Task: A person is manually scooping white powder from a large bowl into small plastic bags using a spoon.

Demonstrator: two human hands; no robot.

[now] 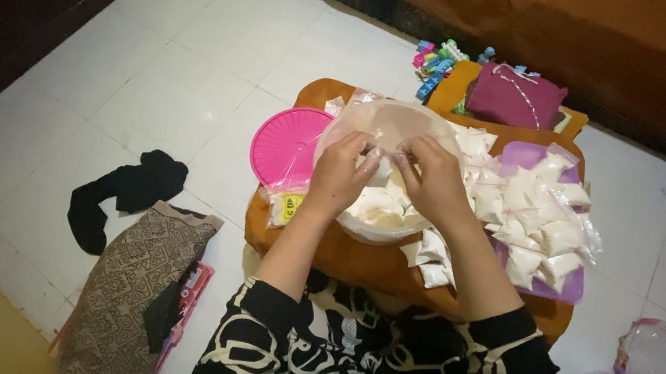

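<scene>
The fingertips of both hands meet over the middle of the round translucent tub [377, 124], pinching the mouth of a small clear plastic bag [382, 152] between them. The left hand [341, 172] has thumb and forefinger closed on the near-left edge of the bag, the other fingers curled under; the right hand [430, 179] mirrors it, thumb and first fingers pressed together on the right edge. The bag hangs just above the white powder [378, 206] in the tub, and how full it is cannot be told.

To do this step well, I judge the pinch should stay close to the bag's mouth with both hands level, so the film is taut and nothing spills back unevenly; keeping the work over the tub means any loss falls into the powder.

Both wrists are bent slightly down, palms turned inward toward each other, the bare forearms converging from the patterned black-and-white sleeves [378, 358] below. The tub sits on a low orange table [357, 264]. To its right, filled white packets [541, 221] are heaped on a purple tray [571, 286]; a pink lid [287, 146] lies just left of the tub.
</scene>
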